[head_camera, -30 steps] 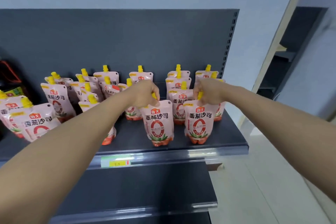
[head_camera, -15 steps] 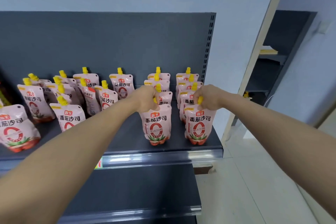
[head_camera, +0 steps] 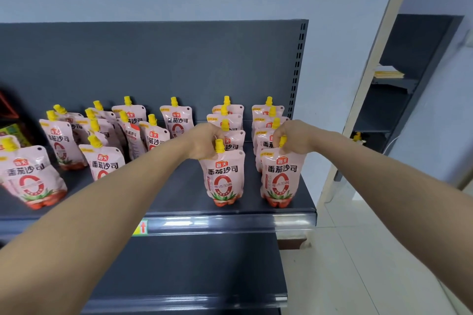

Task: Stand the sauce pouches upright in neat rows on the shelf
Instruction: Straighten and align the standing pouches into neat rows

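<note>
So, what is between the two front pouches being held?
Only a bare strip of shelf, seen in the head view, lies between the left pouch and the right pouch.

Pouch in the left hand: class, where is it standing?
In the head view, the left-hand pouch stands upright near the front edge of the shelf, right of centre, just left of the right-hand pouch.
</note>
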Demonstrator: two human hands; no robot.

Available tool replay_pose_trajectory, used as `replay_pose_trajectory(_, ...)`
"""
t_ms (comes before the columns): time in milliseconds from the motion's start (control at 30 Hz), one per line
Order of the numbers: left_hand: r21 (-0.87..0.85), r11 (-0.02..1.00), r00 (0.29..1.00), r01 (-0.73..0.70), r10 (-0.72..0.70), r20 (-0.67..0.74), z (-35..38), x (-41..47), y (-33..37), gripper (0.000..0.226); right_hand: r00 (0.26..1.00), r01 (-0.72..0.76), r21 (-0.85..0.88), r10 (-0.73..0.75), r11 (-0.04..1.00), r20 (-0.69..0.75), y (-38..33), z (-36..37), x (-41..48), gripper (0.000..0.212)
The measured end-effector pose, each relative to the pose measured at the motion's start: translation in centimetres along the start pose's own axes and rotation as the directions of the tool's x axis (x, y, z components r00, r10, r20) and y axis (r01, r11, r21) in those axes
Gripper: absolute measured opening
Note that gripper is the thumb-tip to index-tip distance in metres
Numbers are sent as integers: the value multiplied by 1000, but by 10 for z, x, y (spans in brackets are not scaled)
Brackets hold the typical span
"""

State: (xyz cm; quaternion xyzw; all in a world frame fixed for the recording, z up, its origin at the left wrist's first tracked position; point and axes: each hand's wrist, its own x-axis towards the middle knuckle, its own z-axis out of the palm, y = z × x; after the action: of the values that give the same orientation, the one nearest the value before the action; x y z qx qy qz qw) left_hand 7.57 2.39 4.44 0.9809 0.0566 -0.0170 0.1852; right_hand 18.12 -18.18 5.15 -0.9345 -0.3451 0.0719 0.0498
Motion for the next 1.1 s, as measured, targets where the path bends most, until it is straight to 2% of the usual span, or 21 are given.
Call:
replay_pose_trajectory(300,-9,1000,1000,-16,16,-18,-1,1,-5,11,1000,-4,-1,4,1000,-1,-2,2,-2,28)
replay_pose_trajectory(600,-63,998,1000,6,-4,22,2,-1,-7,30,999,-33,30,34,999,-13,-5,2,-4,26)
replay_pose_trajectory(833,-32,999,999,0,2,50,0,-1,-9,19,998,-41,15,41,999,-36,-6,-3,-7,37)
replay_pose_trajectory(1000,-41,999,999,-9,10,30,-1,-4,-4,6,998,-37,43,39,998,-56,-10,-7,-7,36)
replay_pose_trajectory(1100,-49,999,999,-7,9,38,-1,-5,-1,8,997,-38,49,41,998,-65,-12,-9,-6,37)
